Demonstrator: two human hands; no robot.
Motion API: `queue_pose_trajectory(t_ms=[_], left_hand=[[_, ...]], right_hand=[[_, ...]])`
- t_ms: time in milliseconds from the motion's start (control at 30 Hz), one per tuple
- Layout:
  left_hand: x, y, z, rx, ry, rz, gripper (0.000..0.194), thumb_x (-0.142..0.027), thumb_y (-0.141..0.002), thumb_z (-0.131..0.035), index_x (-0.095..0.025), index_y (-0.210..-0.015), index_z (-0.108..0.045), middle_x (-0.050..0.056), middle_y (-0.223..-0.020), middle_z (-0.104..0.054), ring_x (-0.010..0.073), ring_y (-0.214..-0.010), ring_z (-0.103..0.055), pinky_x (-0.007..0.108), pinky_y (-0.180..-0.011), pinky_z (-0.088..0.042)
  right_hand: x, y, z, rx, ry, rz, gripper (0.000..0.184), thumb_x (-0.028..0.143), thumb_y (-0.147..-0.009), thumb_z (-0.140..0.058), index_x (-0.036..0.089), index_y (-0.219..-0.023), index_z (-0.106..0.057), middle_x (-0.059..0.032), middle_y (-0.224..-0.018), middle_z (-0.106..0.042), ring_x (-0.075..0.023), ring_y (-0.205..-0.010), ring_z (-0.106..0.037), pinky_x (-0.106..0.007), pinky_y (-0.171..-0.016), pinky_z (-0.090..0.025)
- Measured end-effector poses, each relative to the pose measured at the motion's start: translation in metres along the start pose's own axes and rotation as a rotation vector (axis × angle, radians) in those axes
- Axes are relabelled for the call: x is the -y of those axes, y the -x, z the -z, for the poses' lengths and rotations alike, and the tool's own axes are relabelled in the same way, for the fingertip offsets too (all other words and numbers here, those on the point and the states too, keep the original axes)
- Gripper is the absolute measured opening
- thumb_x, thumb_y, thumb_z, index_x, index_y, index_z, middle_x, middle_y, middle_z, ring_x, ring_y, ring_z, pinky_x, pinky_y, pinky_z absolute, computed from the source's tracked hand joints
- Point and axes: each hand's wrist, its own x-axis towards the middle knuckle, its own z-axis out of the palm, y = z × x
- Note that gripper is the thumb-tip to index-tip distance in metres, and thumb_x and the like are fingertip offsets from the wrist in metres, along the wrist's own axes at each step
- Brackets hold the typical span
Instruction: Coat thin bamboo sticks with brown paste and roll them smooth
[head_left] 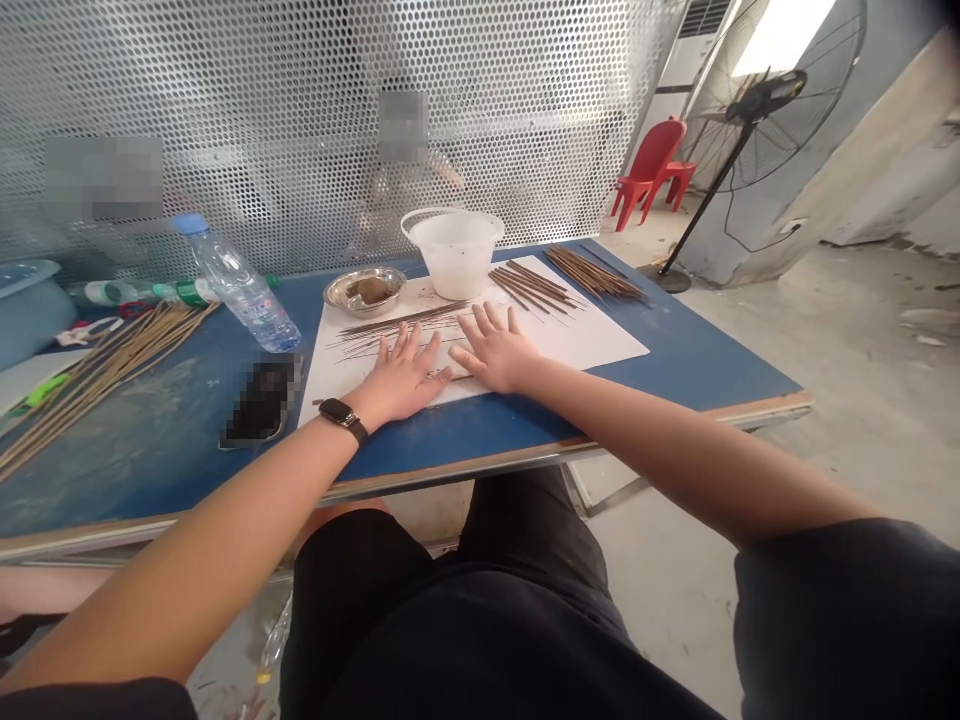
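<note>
Your left hand (pixel 401 378) and right hand (pixel 495 352) lie flat, palms down, on a white paper sheet (pixel 585 335), side by side and just apart. The fingers (pixel 409 345) of both hands are spread apart and clamped on nothing. A thin fan of dark sticks (pixel 397 330) lies on the sheet just beyond your fingertips, closest to your left hand; you can't tell from this view whether any of them touch. One more stick (pixel 457 377) shows on both sides of your left hand and seems to pass beneath it.

Past your right fingertips, a loose group of longer sticks (pixel 532 290) lies on the sheet's far edge, and another bundle (pixel 592 272) rests beyond it on the blue bench (pixel 525 425). A large pile of sticks (pixel 97 385) lies on the bench well to your left. Near the far edge stand a steel bowl (pixel 364 291) holding a brown lump and a white plastic pail (pixel 455 253). A water bottle (pixel 238 285) lies left of the sheet, beside a pixelated dark object (pixel 262 400). Your left wrist wears a black watch (pixel 343 420). Across the bench, a person (pixel 409 175) sits behind a perforated metal screen (pixel 300 100).
</note>
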Motion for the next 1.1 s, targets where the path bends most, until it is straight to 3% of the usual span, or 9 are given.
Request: queue_pose_trajectory(t_ms=[67, 133, 200, 267, 333, 400, 600, 800, 1100], left_hand=[[0.005, 0.007, 0.007, -0.095, 0.045, -0.048, 0.088, -0.072, -0.103, -0.027, -0.015, -0.169, -0.027, 0.021, -0.178, -0.010, 0.0427, -0.164, 0.000, 0.072, -0.126, 0.001], [0.016, 0.012, 0.017, -0.259, 0.127, -0.100, 0.082, -0.071, -0.103, -0.031, -0.017, -0.164, -0.039, 0.020, -0.174, -0.026, 0.0412, -0.162, -0.019, 0.068, -0.128, -0.009], [0.033, 0.016, 0.026, -0.475, 0.244, -0.126, 0.070, -0.066, -0.104, -0.034, -0.017, -0.149, -0.056, 0.019, -0.159, -0.052, 0.0346, -0.150, -0.045, 0.056, -0.125, -0.031], [0.053, 0.021, 0.031, -0.698, 0.379, -0.033, 0.053, -0.058, -0.105, -0.040, -0.018, -0.123, -0.070, 0.014, -0.127, -0.073, 0.0275, -0.123, -0.066, 0.043, -0.109, -0.049], [0.070, 0.026, 0.032, -0.848, 0.505, 0.137, 0.034, -0.048, -0.101, -0.051, -0.020, -0.100, -0.070, 0.007, -0.094, -0.075, 0.0218, -0.091, -0.071, 0.034, -0.087, -0.056], [0.080, 0.030, 0.030, -0.942, 0.585, 0.239, 0.023, -0.041, -0.096, -0.058, -0.022, -0.087, -0.066, 0.003, -0.077, -0.069, 0.0180, -0.073, -0.066, 0.030, -0.072, -0.053], [0.080, 0.030, 0.029, -0.892, 0.649, 0.272, 0.016, -0.033, -0.092, -0.062, -0.022, -0.080, -0.061, -0.002, -0.067, -0.061, 0.0141, -0.062, -0.059, 0.026, -0.060, -0.045], [0.087, 0.026, 0.029, -0.912, 0.678, 0.303, 0.020, -0.032, -0.093, -0.060, -0.023, -0.075, -0.057, -0.003, -0.064, -0.057, 0.0126, -0.057, -0.054, 0.026, -0.056, -0.042], [0.093, 0.024, 0.029, -0.887, 0.675, 0.348, 0.019, -0.032, -0.092, -0.060, -0.024, -0.075, -0.058, -0.003, -0.062, -0.056, 0.0138, -0.055, -0.052, 0.027, -0.056, -0.041]], right_hand=[[-0.011, 0.011, 0.011, -0.185, -0.084, 0.024, 0.081, 0.062, -0.107, -0.024, 0.005, -0.163, -0.036, -0.0254, -0.166, -0.042, -0.0406, -0.154, -0.037, -0.059, -0.124, -0.027], [-0.030, 0.020, 0.021, -0.318, -0.236, -0.046, 0.069, 0.059, -0.105, -0.034, 0.008, -0.146, -0.056, -0.0221, -0.133, -0.072, -0.0354, -0.121, -0.066, -0.049, -0.102, -0.049], [-0.054, 0.027, 0.027, -0.349, -0.347, -0.078, 0.048, 0.051, -0.101, -0.046, 0.014, -0.112, -0.073, -0.0154, -0.103, -0.079, -0.0281, -0.092, -0.071, -0.041, -0.085, -0.052], [-0.075, 0.035, 0.029, -0.349, -0.438, -0.133, 0.034, 0.043, -0.095, -0.053, 0.017, -0.088, -0.073, -0.0108, -0.087, -0.077, -0.0230, -0.079, -0.068, -0.037, -0.075, -0.050], [-0.090, 0.040, 0.028, -0.317, -0.454, -0.160, 0.025, 0.041, -0.088, -0.062, 0.019, -0.081, -0.072, -0.0079, -0.080, -0.075, -0.0212, -0.073, -0.064, -0.036, -0.070, -0.047], [-0.099, 0.044, 0.027, -0.290, -0.487, -0.146, 0.024, 0.042, -0.085, -0.067, 0.020, -0.082, -0.073, -0.0059, -0.076, -0.073, -0.0200, -0.070, -0.062, -0.035, -0.067, -0.046], [-0.105, 0.047, 0.029, -0.108, -0.494, -0.073, 0.033, 0.053, -0.085, -0.069, 0.021, -0.082, -0.078, -0.0046, -0.074, -0.075, -0.0212, -0.071, -0.064, -0.035, -0.067, -0.045], [-0.108, 0.047, 0.030, 0.066, -0.455, 0.140, 0.040, 0.058, -0.077, -0.076, 0.024, -0.096, -0.084, -0.0071, -0.101, -0.079, -0.0261, -0.091, -0.069, -0.036, -0.077, -0.051], [-0.092, 0.048, 0.034, 0.061, -0.354, 0.183, 0.024, 0.041, -0.083, -0.065, 0.021, -0.087, -0.077, -0.0095, -0.098, -0.077, -0.0255, -0.089, -0.068, -0.036, -0.080, -0.050]])
